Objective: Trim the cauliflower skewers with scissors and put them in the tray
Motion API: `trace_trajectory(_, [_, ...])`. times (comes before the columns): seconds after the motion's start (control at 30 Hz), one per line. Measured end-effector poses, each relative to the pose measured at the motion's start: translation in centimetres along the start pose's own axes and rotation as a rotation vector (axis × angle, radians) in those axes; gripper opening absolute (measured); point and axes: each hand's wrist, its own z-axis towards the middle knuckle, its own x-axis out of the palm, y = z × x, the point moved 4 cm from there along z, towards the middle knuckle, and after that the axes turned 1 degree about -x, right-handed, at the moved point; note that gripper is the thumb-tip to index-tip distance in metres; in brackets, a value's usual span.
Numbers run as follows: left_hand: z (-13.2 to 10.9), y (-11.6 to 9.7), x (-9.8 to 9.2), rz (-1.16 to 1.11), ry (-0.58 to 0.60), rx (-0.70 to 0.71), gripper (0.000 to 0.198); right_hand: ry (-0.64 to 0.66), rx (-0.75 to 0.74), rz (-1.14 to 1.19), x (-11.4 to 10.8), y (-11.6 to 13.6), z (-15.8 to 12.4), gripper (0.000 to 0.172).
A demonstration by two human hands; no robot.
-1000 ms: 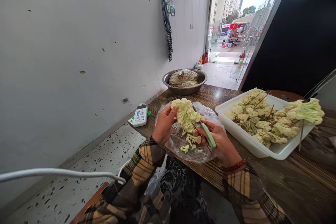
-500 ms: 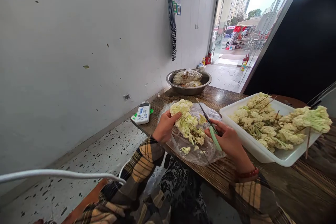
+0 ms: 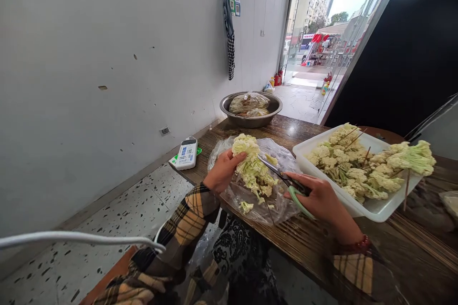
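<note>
here, left hand (image 3: pixel 222 170) gripping cauliflower (image 3: pixel 251 164); right hand (image 3: pixel 318 198) holding scissors (image 3: pixel 274 167); white tray (image 3: pixel 388 208) heaped with florets (image 3: pixel 343 155); metal basin (image 3: pixel 250 122) holding bags (image 3: pixel 249 102)

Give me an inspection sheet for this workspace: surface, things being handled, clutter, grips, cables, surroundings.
Surface: dark wooden table, partly covered by clear plastic.
Things handled: cauliflower piece; scissors with green handles, blades beside it, contact unclear.
Clutter: loose florets on the plastic; white tray of cauliflower and thin sticks; metal bowl holding bagged items; white box at the table's edge.
Left grip: left hand holds the cauliflower piece.
Right grip: right hand holds the scissors.
Cables: white cable at lower left, reaching the left sleeve; ends not seen.
Surroundings: marked wall, hanging cloth, red extinguishers near a glass doorway.
</note>
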Motion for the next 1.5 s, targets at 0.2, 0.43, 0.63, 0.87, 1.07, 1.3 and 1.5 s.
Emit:
trace_trajectory(0.2, [0.8,0.2,0.5,0.006,0.035,-0.007,0.044,-0.002,-0.035,-0.031,-0.1,-0.6,0.1,0.041])
trace_trajectory(0.43, [1.1,0.2,1.3,0.02,0.062,-0.004,0.038,0.008,-0.024,-0.129,-0.1,-1.5,-0.1,0.045])
trace_trajectory(0.63, [1.5,0.1,2.0,0.019,0.056,-0.013,0.037,-0.009,-0.023,-0.18,0.0,-1.5,0.0,0.043])
trace_trajectory(0.87, [1.7,0.5,1.5,0.026,0.045,-0.003,0.036,-0.041,-0.075,-0.296,0.7,-1.3,-0.5,0.038])
trace_trajectory(1.07, [1.5,0.8,1.2,0.009,0.025,0.003,0.036,-0.028,-0.077,-0.289,0.9,-1.0,-0.5,0.039])
trace_trajectory(1.3, [1.1,0.6,1.5,-0.012,0.027,0.003,0.042,-0.047,-0.042,-0.307,0.8,-1.0,-0.3,0.044])
trace_trajectory(1.5, [1.2,0.9,1.7,0.012,0.02,0.009,0.039,-0.034,-0.031,-0.324,0.9,-1.1,-0.2,0.044])
